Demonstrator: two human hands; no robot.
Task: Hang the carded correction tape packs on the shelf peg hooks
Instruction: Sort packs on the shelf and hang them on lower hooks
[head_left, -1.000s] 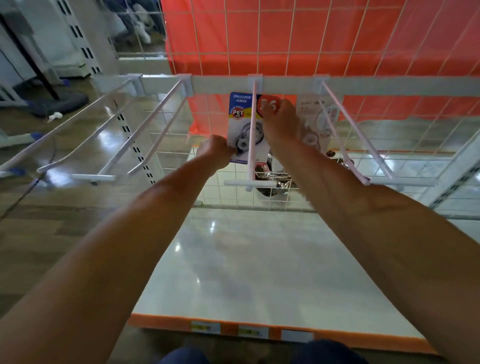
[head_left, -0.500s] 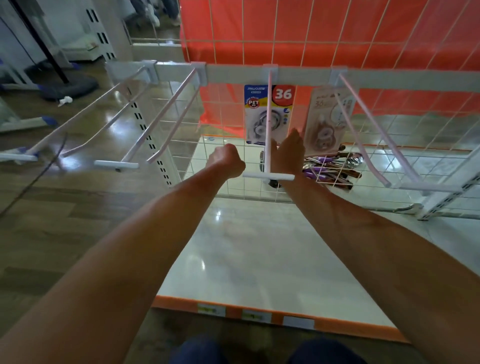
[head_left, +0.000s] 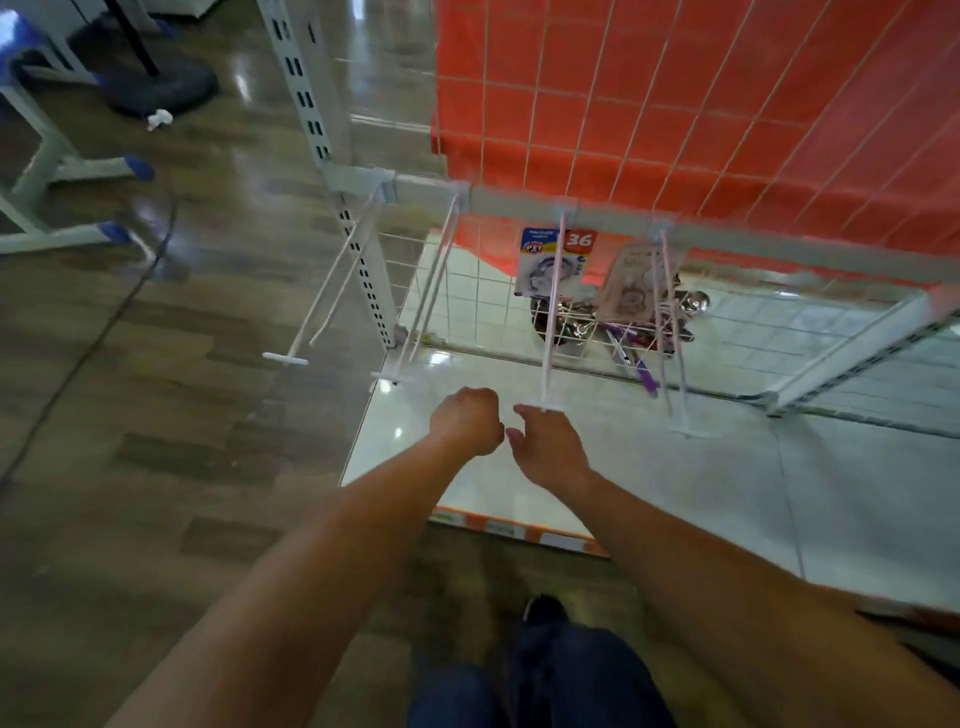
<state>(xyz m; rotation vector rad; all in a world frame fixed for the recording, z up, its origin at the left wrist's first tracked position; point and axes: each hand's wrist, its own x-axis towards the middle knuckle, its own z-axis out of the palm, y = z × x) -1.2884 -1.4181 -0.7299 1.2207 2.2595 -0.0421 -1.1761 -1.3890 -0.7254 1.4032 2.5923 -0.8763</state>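
In the head view, the blue-and-white carded correction tape pack with a red "36" corner (head_left: 551, 260) is hanging at the far end of the middle white wire peg hook (head_left: 551, 332), close against the white shelf rail (head_left: 779, 244) that carries the hook. A paler carded pack (head_left: 629, 283) is hanging on the next hook to the right of it, looking tilted, though blur is hiding how it is seated.

The right hand (head_left: 550, 449) is hovering at the near tip of the middle hook, fingers loosely curled and grasping nothing, one fingertip just beside the hook's short crossbar. The left hand (head_left: 467, 422) is sitting just left of that tip, clenched into a fist; nothing is showing out of it. Below the hook's far end, a white wire basket of purple-handled items (head_left: 618, 332) is resting on the glossy white shelf base (head_left: 597, 483).

The main risk is lying with the right hand: being so near the crossbar, a careless move could be catching it, shaking the long thin hook and setting the pack swinging or sliding forward. If the tilted paler pack is only partly threaded, that same jolt could be dropping it into the basket. Neither hand is showing another pack, so any hang attempted now would be coming up empty.
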